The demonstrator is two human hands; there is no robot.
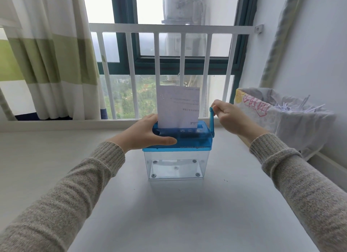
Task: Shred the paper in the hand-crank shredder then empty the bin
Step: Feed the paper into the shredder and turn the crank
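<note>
Head view shows me first the table [56, 158], a wide pale surface that runs up to the window railing [169, 28] and gives a flat, firm base for the work. At the far right, against the wall, stands a bag-lined waste basket [285, 120] with paper strips already in it; I judge it is kept near so that the bin can be emptied there without carrying it far.

In the middle of the table stands the shredder [178, 150], upright, its blue top seated on the clear bin [176, 165]. The bin looks empty to me, so I think the cutting has hardly begun. The paper [178, 107] stands upright in the slot of the blue top, most of it above the slot, because the cutters must pull it straight down.

My left hand [148, 135] lies over the left end of the blue top, fingers behind and thumb along the front, closed around it and pressing down. I believe this is to stop the light box from sliding or tipping when the crank turns. My right hand [228, 116] is closed on the knob of the crank [211, 120], which points up at the right side of the shredder, so the next turn probably goes over the top.
</note>
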